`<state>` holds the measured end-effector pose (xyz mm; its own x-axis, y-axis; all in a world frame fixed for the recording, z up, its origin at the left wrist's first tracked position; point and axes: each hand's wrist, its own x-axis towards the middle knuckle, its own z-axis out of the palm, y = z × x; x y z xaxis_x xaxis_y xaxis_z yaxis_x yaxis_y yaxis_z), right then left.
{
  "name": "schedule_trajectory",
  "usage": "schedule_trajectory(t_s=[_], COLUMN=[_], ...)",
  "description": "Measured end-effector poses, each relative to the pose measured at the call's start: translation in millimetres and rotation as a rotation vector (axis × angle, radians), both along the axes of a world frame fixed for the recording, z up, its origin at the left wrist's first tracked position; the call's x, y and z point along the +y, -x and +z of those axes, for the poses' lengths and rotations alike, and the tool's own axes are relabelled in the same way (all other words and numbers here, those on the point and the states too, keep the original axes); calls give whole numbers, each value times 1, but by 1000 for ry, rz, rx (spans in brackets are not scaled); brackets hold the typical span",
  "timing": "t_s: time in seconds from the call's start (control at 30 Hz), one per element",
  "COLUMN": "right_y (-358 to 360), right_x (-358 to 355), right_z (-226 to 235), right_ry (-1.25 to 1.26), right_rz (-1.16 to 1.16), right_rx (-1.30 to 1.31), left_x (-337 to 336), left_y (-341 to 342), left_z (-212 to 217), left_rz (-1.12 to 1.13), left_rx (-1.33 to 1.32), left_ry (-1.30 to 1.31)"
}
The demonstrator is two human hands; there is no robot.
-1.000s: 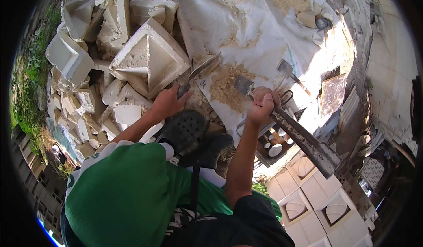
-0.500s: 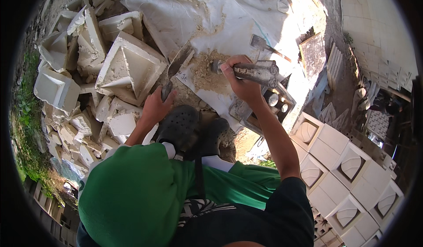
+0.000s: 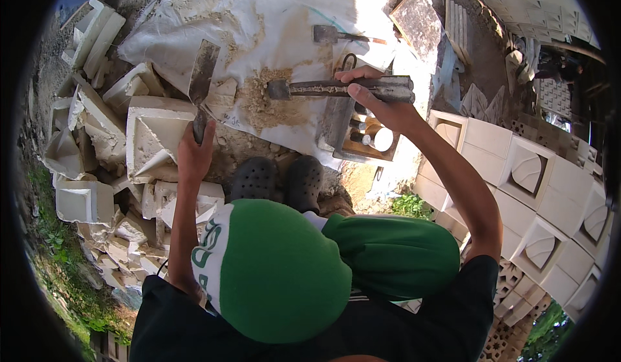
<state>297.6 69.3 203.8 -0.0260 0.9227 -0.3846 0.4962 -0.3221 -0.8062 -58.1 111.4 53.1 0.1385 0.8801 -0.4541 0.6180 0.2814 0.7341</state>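
Note:
My left hand [image 3: 196,149] is closed around the handle of a trowel [image 3: 205,71], whose blade points away from me above the edge of a white sheet [image 3: 291,13]. In my right hand [image 3: 381,100] lies a long grey metal bar [image 3: 323,88], gripped near its thick, grooved right end. Its dark, blocky left end is over a heap of sandy powder [image 3: 262,119] on the sheet. Below the right hand stands a metal-sided box [image 3: 362,154] with a white round piece [image 3: 383,139] inside.
Broken cream-coloured cast blocks [image 3: 152,142] pile up at the left. Beyond the right hand lies a flat-bladed tool [image 3: 325,34] with a wooden handle. Patterned blocks [image 3: 527,168] stand stacked at the right. My dark clogs [image 3: 253,178] are close to the rubble.
The metal bar has swung level, its blocky end now over the powder. My left hand has raised the trowel so its blade points away. The whole view has shifted.

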Motion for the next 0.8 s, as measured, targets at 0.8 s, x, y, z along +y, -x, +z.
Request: schedule_trajectory(t_s=[0.8], right_y=[-34], right_x=[68], right_z=[-6], right_ry=[-320], right_rz=[793], right_rx=[-67], left_x=[69], left_y=[-7], left_z=[89], left_rz=[46], left_rx=[24], left_ry=[250])
